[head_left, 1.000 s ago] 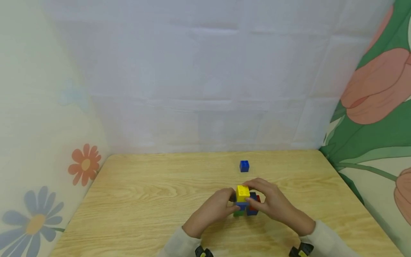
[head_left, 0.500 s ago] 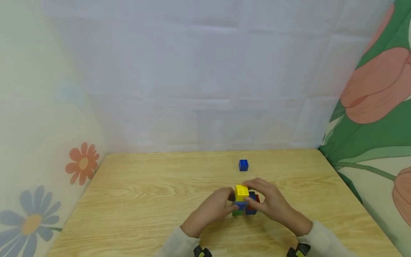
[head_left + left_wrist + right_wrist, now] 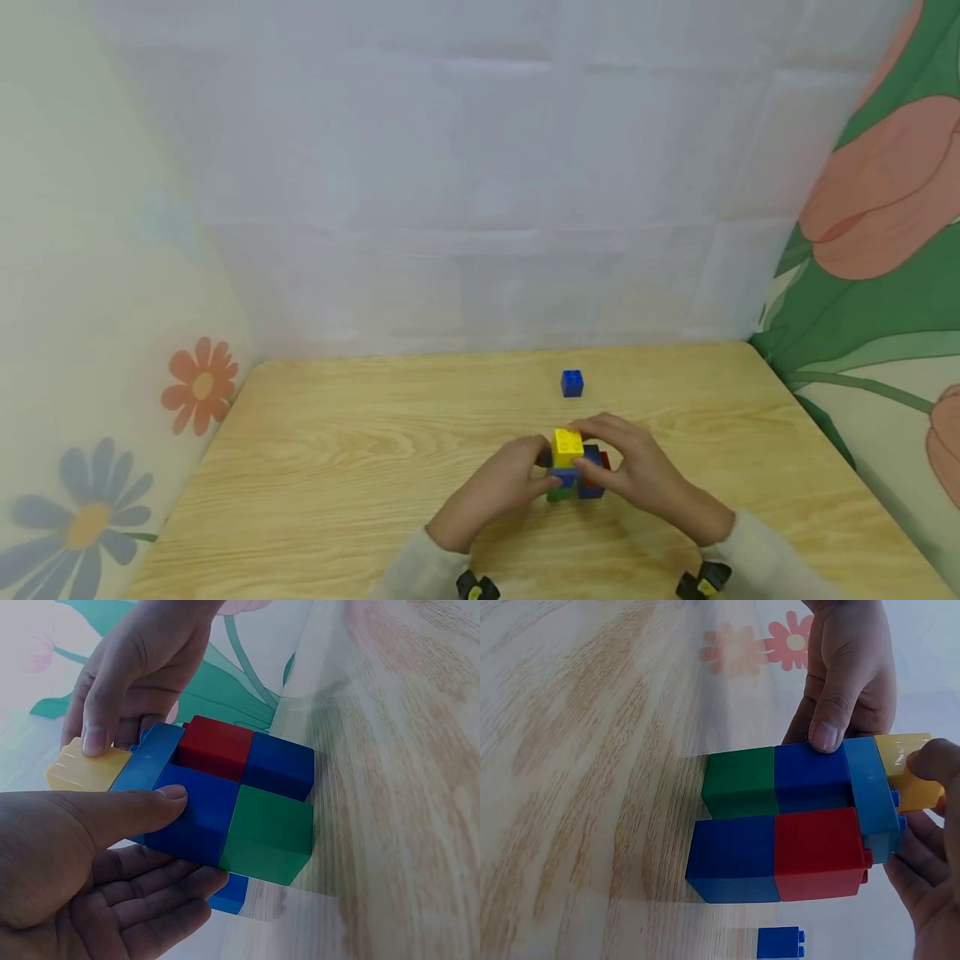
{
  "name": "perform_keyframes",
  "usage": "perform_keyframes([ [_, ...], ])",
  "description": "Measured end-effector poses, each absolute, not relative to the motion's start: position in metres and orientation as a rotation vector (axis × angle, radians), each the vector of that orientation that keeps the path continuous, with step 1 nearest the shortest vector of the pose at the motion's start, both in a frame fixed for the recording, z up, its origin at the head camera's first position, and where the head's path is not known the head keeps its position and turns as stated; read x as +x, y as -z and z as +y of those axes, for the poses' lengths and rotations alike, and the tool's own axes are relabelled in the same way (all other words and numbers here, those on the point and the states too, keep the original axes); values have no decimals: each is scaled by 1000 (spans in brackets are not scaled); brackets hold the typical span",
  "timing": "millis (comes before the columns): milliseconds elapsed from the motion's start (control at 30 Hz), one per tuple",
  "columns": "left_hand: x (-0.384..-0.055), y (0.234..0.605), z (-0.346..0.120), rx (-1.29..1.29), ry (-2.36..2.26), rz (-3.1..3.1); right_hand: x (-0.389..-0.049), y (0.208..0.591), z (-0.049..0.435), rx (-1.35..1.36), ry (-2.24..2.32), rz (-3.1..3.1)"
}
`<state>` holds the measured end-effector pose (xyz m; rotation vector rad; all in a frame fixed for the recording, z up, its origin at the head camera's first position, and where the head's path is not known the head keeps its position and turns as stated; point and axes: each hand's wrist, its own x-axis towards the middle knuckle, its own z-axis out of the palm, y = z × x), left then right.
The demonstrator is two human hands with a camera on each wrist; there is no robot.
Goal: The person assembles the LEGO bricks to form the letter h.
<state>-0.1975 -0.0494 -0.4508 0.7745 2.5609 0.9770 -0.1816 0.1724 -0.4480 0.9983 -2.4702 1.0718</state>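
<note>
Toy building bricks form a small two-column stack on the table. One column has a green brick at the bottom with a blue brick on it. Beside it, a red brick sits on a darker blue brick. A lighter blue brick lies across the top, and a yellow brick tops it. My left hand grips the blue brick above the green one, thumb on its near face. The yellow brick is pinched between thumb and fingers of my right hand.
A loose blue brick stands on the wooden table behind the stack, near the back edge. A white cloth hangs beyond the table. Flower-patterned panels flank both sides.
</note>
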Motion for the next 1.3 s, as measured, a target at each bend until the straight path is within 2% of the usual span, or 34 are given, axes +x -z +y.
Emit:
perform_keyframes([
  [433, -200, 452, -49, 774, -969, 2569, -187, 445, 180, 1024, -1060, -2420],
  [667, -202, 451, -47, 754, -965, 2569, -205, 445, 191, 853, -1135, -2321],
  [933, -199, 449, -49, 720, -959, 2556, -230, 463, 198, 609, -1071, -2466],
  [1300, -200, 453, -48, 745, -967, 2564, -266, 474, 191, 512, -1099, -2728],
])
